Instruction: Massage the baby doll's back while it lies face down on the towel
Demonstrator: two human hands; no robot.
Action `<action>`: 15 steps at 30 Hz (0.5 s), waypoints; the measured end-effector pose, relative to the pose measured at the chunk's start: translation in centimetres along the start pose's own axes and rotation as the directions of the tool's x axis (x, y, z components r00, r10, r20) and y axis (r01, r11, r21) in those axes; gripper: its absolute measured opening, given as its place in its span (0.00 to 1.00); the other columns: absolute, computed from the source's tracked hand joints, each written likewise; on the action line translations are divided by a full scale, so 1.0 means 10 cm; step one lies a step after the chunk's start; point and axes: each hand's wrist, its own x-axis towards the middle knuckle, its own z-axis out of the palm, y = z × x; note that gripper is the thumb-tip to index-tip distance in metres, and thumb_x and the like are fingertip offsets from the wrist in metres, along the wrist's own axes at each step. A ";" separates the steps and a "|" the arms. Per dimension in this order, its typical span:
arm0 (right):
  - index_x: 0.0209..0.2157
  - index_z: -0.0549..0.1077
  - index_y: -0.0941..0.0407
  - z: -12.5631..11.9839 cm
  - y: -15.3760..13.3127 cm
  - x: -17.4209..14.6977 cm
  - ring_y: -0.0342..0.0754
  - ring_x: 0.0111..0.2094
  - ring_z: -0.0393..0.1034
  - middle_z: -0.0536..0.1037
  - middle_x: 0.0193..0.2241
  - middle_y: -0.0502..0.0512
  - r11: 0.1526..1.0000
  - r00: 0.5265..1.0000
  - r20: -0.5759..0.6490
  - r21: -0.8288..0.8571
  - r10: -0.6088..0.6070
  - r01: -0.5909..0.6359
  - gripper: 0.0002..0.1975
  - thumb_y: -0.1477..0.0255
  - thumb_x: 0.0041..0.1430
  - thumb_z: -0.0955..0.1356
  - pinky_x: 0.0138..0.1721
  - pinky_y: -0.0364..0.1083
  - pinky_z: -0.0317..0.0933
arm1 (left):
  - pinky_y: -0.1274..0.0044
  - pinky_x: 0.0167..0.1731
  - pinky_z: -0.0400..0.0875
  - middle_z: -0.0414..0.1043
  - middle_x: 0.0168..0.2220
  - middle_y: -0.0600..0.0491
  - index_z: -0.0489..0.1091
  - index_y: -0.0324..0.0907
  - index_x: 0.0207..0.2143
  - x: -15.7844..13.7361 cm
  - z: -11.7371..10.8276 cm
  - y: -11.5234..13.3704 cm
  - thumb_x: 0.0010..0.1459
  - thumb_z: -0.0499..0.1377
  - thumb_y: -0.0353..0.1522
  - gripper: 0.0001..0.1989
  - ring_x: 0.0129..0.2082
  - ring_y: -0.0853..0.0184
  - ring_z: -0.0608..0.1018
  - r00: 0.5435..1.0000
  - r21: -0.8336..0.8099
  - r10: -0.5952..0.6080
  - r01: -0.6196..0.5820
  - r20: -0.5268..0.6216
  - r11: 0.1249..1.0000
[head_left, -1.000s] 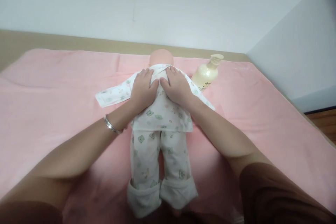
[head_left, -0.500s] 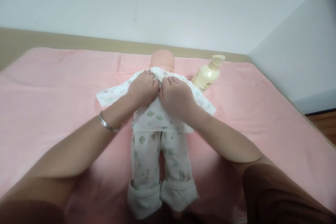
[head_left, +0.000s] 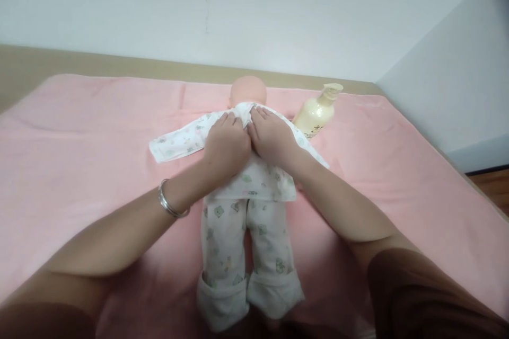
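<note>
A bald doll (head_left: 248,90) lies stretched out on the pink cloth, its head at the far end and no face showing. It wears a white printed shirt (head_left: 266,189) and matching trousers (head_left: 226,233) with turned-up cuffs. My left hand (head_left: 227,142) is on the upper part of the shirt, fingers curled into the fabric. Beside it, my right hand (head_left: 274,135) presses its bent fingers together on the same fabric just below the neck. Both thumbs nearly meet, and the shirt puckers between the hands. The fingertips are partly hidden.
A pale yellow pump bottle (head_left: 316,114) lies tilted right of the doll's shoulder. The pink cloth (head_left: 79,159) spreads over a tan surface (head_left: 119,66) that meets a white wall (head_left: 278,16). A silver bangle (head_left: 170,202) circles my left wrist.
My right hand has slid slightly up toward the doll's neck. My left hand has shifted a little right and back. The doll and the bottle stay where they were.
</note>
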 end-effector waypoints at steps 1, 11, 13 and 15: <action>0.60 0.69 0.72 0.00 0.03 0.03 0.61 0.66 0.67 0.73 0.61 0.74 1.000 1.000 0.012 0.012 0.004 -0.004 0.27 0.72 0.72 0.53 0.69 0.60 0.60 | 0.58 0.55 0.75 0.74 0.35 0.42 0.70 0.40 0.29 -0.01 0.01 0.01 0.62 0.46 0.25 0.14 0.44 0.53 0.77 1.000 -0.014 -0.007 0.007 0.000 1.000; 0.61 0.69 0.73 0.00 -0.24 -0.15 0.64 0.62 0.70 0.76 0.58 0.76 0.996 0.997 -0.079 -0.091 0.000 -0.008 0.26 0.72 0.73 0.55 0.66 0.60 0.62 | 0.59 0.58 0.72 0.76 0.47 0.42 0.72 0.40 0.38 0.20 0.06 -0.25 0.63 0.44 0.29 0.16 0.50 0.55 0.76 0.983 -0.343 -0.138 0.172 0.120 0.923; 0.60 0.70 0.72 -0.01 -0.31 -0.20 0.65 0.62 0.70 0.76 0.58 0.76 0.996 0.995 -0.102 -0.084 -0.009 0.000 0.25 0.73 0.72 0.55 0.65 0.60 0.63 | 0.59 0.55 0.73 0.76 0.42 0.44 0.69 0.43 0.33 0.21 0.09 -0.27 0.62 0.45 0.29 0.14 0.46 0.56 0.76 0.986 -0.380 -0.145 0.166 0.084 0.910; 0.59 0.72 0.71 0.00 -0.30 -0.19 0.64 0.62 0.70 0.77 0.58 0.75 0.999 0.995 -0.100 -0.041 -0.017 0.013 0.25 0.74 0.71 0.56 0.66 0.60 0.63 | 0.59 0.57 0.72 0.76 0.42 0.45 0.69 0.43 0.34 0.19 0.12 -0.26 0.62 0.45 0.29 0.13 0.47 0.56 0.76 0.985 -0.398 -0.167 0.172 0.047 0.901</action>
